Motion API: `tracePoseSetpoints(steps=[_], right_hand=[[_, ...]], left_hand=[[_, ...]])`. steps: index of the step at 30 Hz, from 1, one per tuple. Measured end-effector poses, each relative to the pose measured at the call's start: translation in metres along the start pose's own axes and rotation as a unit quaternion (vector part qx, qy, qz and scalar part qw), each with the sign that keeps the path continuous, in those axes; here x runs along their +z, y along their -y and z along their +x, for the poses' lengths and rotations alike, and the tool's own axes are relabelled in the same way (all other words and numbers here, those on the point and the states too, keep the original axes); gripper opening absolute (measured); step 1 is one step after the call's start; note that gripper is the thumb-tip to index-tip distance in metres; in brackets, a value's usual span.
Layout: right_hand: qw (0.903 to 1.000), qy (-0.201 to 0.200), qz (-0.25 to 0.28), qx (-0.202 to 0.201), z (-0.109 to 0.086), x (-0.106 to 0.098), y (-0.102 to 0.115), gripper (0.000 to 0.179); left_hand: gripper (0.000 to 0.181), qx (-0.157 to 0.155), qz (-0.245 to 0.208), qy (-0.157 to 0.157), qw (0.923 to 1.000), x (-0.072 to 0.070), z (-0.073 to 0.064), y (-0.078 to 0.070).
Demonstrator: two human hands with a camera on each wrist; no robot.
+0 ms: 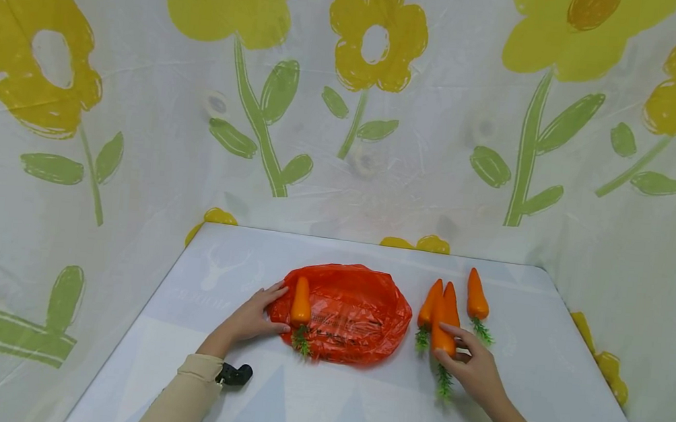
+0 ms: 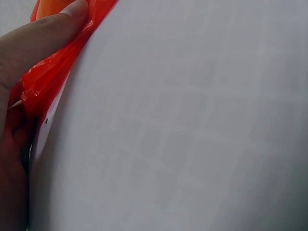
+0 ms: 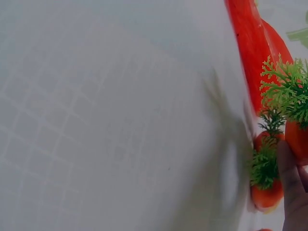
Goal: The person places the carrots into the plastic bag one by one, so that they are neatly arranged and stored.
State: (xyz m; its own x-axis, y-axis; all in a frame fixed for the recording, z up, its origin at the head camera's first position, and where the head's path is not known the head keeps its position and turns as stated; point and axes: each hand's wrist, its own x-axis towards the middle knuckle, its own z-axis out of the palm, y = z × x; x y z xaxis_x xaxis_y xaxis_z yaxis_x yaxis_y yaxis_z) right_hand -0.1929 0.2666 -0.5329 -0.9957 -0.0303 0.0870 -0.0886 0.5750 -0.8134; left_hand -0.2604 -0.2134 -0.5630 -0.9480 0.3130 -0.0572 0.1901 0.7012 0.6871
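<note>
A red plastic bag (image 1: 353,315) lies spread on the table, with one toy carrot (image 1: 301,306) on its left part. My left hand (image 1: 254,314) grips the bag's left edge. In the left wrist view the thumb (image 2: 57,29) presses on the red plastic, with fingers underneath. Right of the bag, my right hand (image 1: 471,364) pinches another carrot (image 1: 440,335) near its wide end, green leaves towards me. In the right wrist view this held carrot (image 3: 297,139) appears above the others. Just behind it are two carrots, one on the left (image 1: 429,303) and one partly hidden (image 1: 453,301).
One more carrot (image 1: 477,296) lies farther back on the right, tip pointing away. The pale table (image 1: 310,407) has printed triangles and a deer head. Curtains with yellow flowers (image 1: 378,42) surround it at the back and sides.
</note>
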Motion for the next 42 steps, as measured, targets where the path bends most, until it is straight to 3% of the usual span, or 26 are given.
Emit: tracePoseSetpoints(steps=[29,42], right_hand=[[0.9969,0.001,0.024,-0.075,0.003,0.018,0.008,0.049],[0.9959,0.009,0.043,-0.079,0.004,0.021,0.017,0.050]], left_hand=[[0.095,0.001,-0.001,-0.002,1.0000,0.000,-0.001,-0.001],[0.095,0.001,-0.003,-0.002,1.0000,0.000,-0.001,0.000]])
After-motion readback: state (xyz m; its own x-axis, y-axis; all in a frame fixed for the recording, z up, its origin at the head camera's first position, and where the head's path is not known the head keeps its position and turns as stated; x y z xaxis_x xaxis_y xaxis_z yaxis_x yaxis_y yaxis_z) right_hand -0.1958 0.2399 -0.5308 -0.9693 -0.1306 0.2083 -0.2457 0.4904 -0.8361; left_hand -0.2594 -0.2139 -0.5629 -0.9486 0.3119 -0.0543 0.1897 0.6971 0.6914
